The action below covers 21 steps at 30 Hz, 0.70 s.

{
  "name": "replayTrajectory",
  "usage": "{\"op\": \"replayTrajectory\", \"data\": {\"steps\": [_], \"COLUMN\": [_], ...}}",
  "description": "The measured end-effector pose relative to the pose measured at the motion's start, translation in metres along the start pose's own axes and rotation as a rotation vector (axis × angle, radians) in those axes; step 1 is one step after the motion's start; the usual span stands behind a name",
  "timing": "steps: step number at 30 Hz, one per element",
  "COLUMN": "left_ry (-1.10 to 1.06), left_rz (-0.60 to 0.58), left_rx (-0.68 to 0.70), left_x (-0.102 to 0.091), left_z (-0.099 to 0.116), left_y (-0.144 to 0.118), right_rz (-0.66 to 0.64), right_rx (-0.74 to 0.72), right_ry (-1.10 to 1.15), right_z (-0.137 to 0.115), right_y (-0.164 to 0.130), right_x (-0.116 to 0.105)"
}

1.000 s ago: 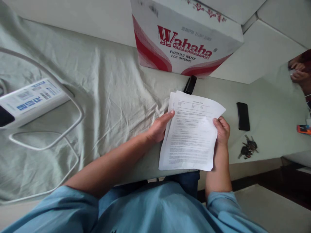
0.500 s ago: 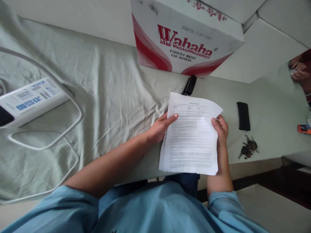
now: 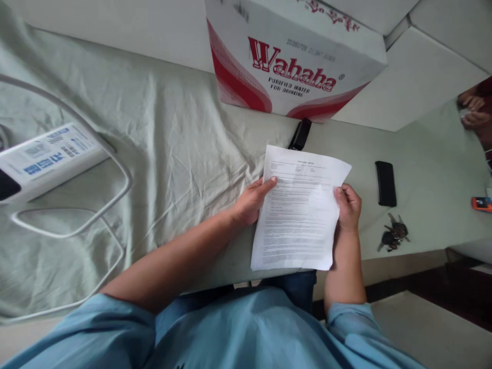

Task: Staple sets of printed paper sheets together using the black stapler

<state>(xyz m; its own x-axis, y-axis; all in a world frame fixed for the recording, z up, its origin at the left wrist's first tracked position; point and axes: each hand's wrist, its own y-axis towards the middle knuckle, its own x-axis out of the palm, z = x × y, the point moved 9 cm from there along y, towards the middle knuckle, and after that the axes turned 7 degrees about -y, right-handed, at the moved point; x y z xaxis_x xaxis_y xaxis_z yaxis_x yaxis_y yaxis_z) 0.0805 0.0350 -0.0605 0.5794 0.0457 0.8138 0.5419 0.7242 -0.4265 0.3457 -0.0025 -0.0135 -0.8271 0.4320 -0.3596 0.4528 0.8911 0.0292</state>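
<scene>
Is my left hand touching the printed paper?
Touching: the head view shows the left hand with its thumb lying over the front of the printed paper.

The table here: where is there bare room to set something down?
Free: the wrinkled cloth between the white cable and left hand; the tabletop between the black phone and orange item.

Crowded: between the carton and paper, where a black object lies, and beyond the right hand, where phone and keys sit close together.

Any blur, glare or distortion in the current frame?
Head view: soft, dim light, darkest at lower right; the fine print on the paper is too blurred to read; large lettering on the carton is legible; head view looks stretched toward its edges.
</scene>
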Motion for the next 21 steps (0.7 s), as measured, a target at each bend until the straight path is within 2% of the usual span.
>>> {"op": "replayTrajectory", "data": {"steps": [4,16,21], "left_ry": [-0.056,-0.013,-0.010], "left_rz": [-0.037,-0.065,-0.085], "left_rx": [-0.028,-0.046,-0.054], "left_x": [-0.001,0.004,0.007], "left_z": [-0.002,-0.002,-0.002], "left_y": [0.003,0.000,-0.002], "right_rz": [-0.026,-0.055,0.115], "right_rx": [-0.024,-0.030,-0.157], "right_ry": [-0.086,-0.041,-0.043], "right_z": [0.009,0.020,0.006], "right_y": [0.000,0.000,0.004], "right_x": [-0.002,0.003,-0.011]}}
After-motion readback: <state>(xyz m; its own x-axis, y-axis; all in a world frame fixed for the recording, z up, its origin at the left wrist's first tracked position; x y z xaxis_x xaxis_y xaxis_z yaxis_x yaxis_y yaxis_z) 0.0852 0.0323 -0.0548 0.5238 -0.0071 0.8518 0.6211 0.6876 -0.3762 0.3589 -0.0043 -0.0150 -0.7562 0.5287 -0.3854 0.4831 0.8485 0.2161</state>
